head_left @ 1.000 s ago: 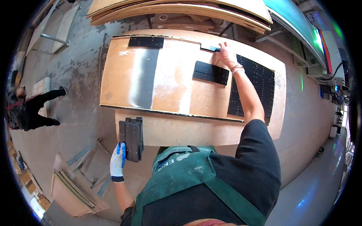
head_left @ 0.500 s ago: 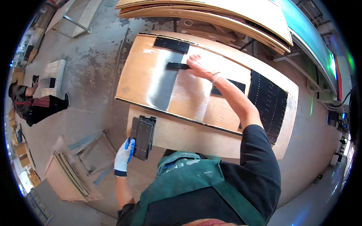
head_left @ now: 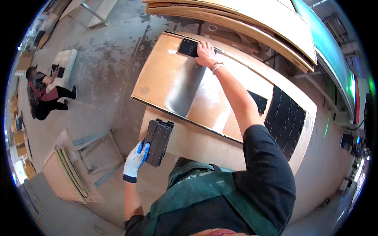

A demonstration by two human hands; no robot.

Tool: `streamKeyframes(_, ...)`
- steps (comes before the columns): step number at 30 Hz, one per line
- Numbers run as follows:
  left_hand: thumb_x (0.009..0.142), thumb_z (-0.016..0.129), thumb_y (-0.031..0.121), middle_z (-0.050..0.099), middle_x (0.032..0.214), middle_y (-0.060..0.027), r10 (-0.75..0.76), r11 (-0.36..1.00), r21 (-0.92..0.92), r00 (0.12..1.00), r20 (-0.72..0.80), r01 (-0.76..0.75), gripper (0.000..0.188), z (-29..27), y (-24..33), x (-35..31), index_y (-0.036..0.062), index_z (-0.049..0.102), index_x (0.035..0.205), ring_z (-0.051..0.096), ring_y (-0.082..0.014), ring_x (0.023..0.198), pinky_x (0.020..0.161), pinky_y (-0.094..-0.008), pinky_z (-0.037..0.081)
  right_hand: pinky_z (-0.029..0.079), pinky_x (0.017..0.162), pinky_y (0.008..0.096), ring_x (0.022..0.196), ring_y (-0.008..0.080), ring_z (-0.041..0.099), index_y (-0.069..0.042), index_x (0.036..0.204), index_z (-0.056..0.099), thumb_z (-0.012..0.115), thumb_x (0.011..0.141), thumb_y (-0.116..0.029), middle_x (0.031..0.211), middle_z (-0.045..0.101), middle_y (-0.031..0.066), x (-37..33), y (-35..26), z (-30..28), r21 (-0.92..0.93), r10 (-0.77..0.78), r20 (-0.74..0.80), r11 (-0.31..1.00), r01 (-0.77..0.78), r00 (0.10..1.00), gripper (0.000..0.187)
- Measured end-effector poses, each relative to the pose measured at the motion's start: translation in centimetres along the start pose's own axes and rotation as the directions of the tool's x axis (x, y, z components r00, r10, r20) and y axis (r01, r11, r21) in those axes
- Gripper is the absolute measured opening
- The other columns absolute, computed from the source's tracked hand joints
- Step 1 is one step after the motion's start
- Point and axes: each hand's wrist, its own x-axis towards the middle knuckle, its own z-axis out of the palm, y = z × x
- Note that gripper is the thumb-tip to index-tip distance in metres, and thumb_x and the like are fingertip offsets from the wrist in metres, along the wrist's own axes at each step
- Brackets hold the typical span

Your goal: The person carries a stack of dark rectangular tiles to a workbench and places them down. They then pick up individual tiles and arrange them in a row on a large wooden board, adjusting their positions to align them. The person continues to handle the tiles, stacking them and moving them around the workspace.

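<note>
My left hand (head_left: 136,160), in a white and blue work glove, grips a stack of black strips (head_left: 157,142) dotted with small marks, held off the near left edge of the board. My bare right hand (head_left: 206,54), with a bracelet at the wrist, reaches to the far edge of the wooden board (head_left: 155,80). Its fingers lie across a black strip (head_left: 188,47), covering its middle; whether several strips lie there is hidden. Another black piece (head_left: 257,101) rests beside my right forearm, and a wide black dotted panel (head_left: 285,122) covers the board's right part.
Large wooden sheets (head_left: 244,29) are stacked beyond the board. A teal panel (head_left: 328,47) stands at the far right. On the floor at left lie leaning boards (head_left: 65,171) and a metal frame (head_left: 100,151). Another person (head_left: 47,92) holds a dark object farther left.
My right hand has moved from the board's middle, where it held a black strip, to the black piece at the far edge. My left hand keeps its stack. The other person's legs have shifted.
</note>
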Motion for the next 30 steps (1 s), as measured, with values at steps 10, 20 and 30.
streamKeyframes(10,0.104,0.056,0.04,0.065,0.127,-0.0065,-0.119,0.937,-0.324,0.991,0.061,0.133,0.054,1.3,-1.5,0.3,-0.0025,0.056,0.138,0.06,-0.0164,0.112,0.098,-0.0295,0.046,0.051,0.089,0.0472,0.107,0.0368,0.059,0.007,0.11,0.061,0.086,0.051,-0.036,0.109,0.062,0.0228,-6.0,-3.5,-2.6,0.001,0.026,0.14,1.0,-0.027,0.99,0.078)
streamKeyframes(20,0.105,0.052,0.041,0.068,0.119,-0.0132,-0.036,0.95,-0.309,0.999,0.02,0.04,0.055,1.3,-0.5,0.0,-0.0053,0.056,0.135,0.061,-0.0181,0.103,0.094,-0.0304,0.046,0.046,0.101,0.043,0.119,0.0383,0.051,-0.001,0.143,0.042,0.081,0.058,-0.023,0.125,0.052,0.0217,-24.3,11.1,-14.3,0.129,-0.017,0.19,0.992,-0.008,0.982,0.096)
streamKeyframes(30,0.105,0.054,0.034,0.065,0.118,-0.0053,0.128,0.973,-0.196,0.991,0.033,-0.119,0.051,1.3,-3.2,0.2,-0.0044,0.052,0.14,0.057,-0.0108,0.103,0.093,-0.0266,0.046,0.036,0.112,0.0472,0.129,0.0385,0.046,0.003,0.144,0.039,0.083,0.058,-0.022,0.137,0.049,0.0217,-29.2,12.1,-11.8,-0.11,-0.02,0.27,0.993,0.052,0.963,0.1)
